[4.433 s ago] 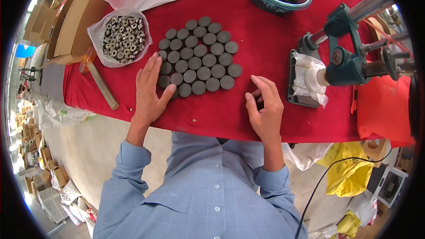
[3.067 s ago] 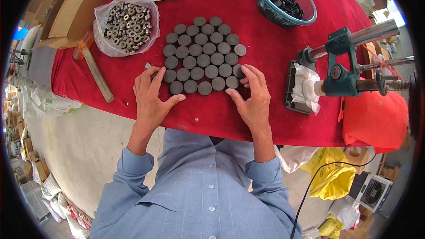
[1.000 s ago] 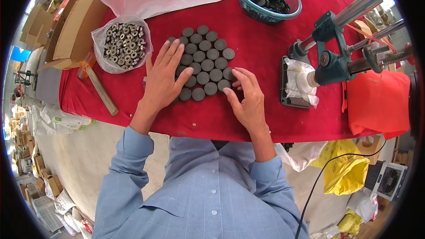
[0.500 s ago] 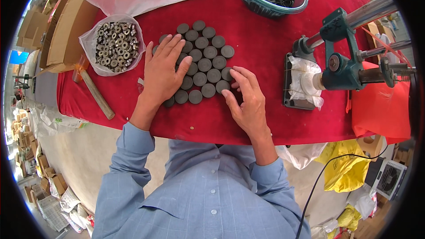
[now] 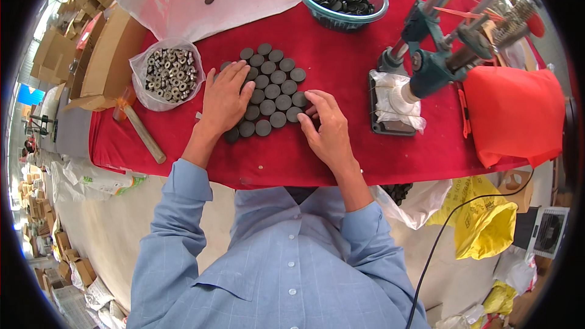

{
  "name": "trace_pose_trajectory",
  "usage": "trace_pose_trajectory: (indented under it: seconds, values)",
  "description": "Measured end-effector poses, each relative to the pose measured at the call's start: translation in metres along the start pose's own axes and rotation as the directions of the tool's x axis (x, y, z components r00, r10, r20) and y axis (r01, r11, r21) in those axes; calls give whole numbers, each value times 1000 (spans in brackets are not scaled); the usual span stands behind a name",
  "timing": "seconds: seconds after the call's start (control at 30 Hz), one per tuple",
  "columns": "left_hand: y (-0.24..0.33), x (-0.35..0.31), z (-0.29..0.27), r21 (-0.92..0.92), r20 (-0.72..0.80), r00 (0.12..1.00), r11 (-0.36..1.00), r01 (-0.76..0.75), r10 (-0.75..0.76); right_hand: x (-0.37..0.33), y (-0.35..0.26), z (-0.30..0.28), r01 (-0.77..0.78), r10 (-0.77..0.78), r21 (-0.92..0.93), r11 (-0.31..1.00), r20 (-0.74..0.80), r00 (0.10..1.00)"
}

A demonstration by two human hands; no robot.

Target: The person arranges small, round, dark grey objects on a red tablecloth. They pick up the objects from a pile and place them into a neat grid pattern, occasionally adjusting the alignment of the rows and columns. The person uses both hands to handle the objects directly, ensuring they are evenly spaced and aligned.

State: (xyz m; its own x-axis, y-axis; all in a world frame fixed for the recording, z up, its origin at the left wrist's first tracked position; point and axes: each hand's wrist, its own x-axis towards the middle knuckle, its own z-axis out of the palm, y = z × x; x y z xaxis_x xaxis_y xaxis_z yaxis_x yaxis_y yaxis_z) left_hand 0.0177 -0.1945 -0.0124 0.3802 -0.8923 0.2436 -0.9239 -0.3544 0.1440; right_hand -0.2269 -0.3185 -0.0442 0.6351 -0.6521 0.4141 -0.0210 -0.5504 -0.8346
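Note:
A close-packed patch of round dark grey discs (image 5: 272, 91) lies flat on the red cloth (image 5: 268, 164). My left hand (image 5: 225, 99) rests over the patch's left side, fingers stretched out and covering some discs. At the right edge my right hand (image 5: 327, 123) curves its fingers, thumb apart, with the fingertips against the outermost discs. Neither hand is lifting anything. Left of my left hand stands a clear bag of metal rings (image 5: 170, 75), and beside it lies a hammer (image 5: 143, 131) with a wooden handle.
A teal bowl (image 5: 304, 1) holds black caps at the back. A green hand press (image 5: 426, 55) stands to the right, by a red bag (image 5: 515, 116). Behind the discs lies a white sack (image 5: 244, 15) with dark discs on it. A cardboard box (image 5: 109, 55) stands at left.
The view has shifted, bringing more of the white sack and the dark discs on it into sight. Both hands stay at the sides of the disc patch.

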Motion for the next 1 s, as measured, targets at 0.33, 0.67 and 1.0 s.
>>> trace_pose_trajectory:
  seconds: [0.33,0.67,1.0]
  values:
    - [1,-93,3,-367,-331,928,929,39,-169,2,11,5,83,-83,14,996,4,997]
    - [31,-146,19,-343,-453,846,931,126,-282,11,24,5,62,-67,-54,997,-107,992]
    - [29,-145,25,-295,-466,853,950,102,-236,11,32,8,103,-114,-110,988,-94,989]
